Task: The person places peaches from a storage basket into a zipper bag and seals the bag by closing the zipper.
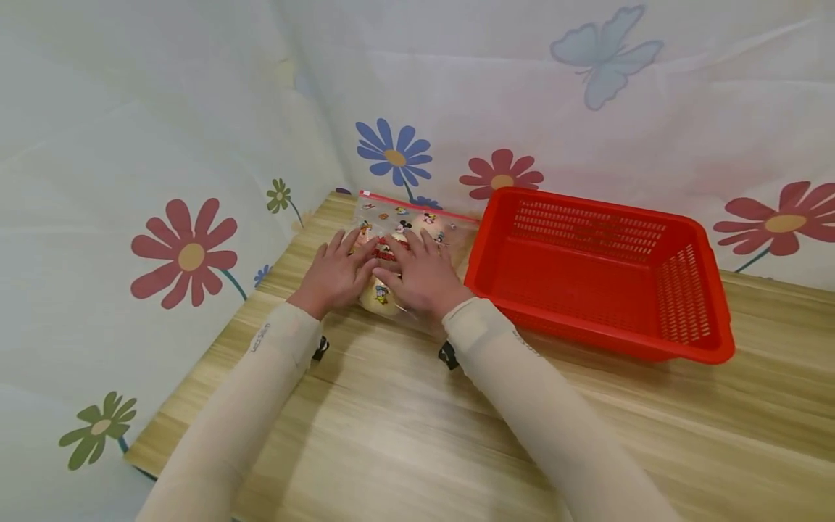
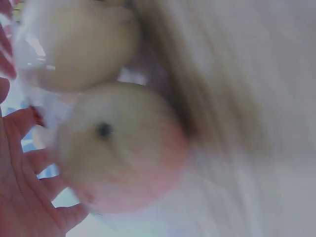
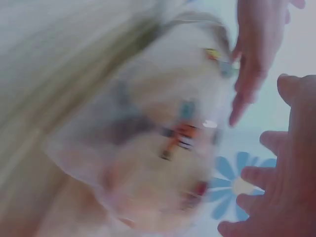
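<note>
Head view: we see both hands lying flat on a clear zip bag (image 1: 407, 232) printed with cartoon figures, which rests on the wooden bench (image 1: 417, 428) near its far left corner, against a flowered curtain (image 1: 163, 181). We note pale round fruit (image 1: 380, 293) inside the bag. The left hand (image 1: 335, 272) presses on the bag's left part, its grip spread, fingers straight and pointing away from the person. The right hand (image 1: 424, 275) lies just beside it, touching it at the thumbs, grip likewise spread with fingers extended over the bag's middle. Neither hand pinches or curls round anything. A red strip runs along the bag's far edge. An empty-looking red plastic basket (image 1: 691, 290) with perforated walls stands on the bench just right of the bag. Both forearms wear beige sleeves.

Left wrist view: blurred; we make out two pale fruits (image 2: 121, 148) close to the lens and the open fingers (image 2: 29, 192) at the lower left.

Right wrist view: blurred; we see the printed bag (image 3: 163, 148) and extended fingers (image 3: 276, 187) at right.
</note>
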Available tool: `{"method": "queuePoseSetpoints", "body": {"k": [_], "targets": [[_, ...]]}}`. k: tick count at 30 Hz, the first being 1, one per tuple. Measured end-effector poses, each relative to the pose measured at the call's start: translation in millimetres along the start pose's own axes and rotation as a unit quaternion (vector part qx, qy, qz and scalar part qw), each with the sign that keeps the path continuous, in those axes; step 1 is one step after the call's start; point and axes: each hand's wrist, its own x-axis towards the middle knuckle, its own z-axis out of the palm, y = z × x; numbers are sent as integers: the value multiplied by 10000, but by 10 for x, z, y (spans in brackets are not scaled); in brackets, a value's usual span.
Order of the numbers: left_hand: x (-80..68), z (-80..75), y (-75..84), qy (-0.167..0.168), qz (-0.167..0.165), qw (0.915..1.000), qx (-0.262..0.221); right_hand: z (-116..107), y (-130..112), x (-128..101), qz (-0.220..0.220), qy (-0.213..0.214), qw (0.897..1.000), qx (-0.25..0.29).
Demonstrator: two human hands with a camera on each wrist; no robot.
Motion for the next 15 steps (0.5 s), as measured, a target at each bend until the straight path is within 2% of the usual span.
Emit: {"method": "queuePoseSetpoints", "body": {"k": [3,5,11,15], "targets": [[68,-78,61,120,113,9999,44,-173,24,-8,-196,89,9997,99],[111,-133,113,162,193,9996,86,-268,61,-17,-151,162,9997,103],[228,-262,281,330,341,9988,124,-454,282,-82,331,338,9989,-20],[306,-318,401,354,351,9987,103,-533,464,-147,680,365,9970,106]]}}
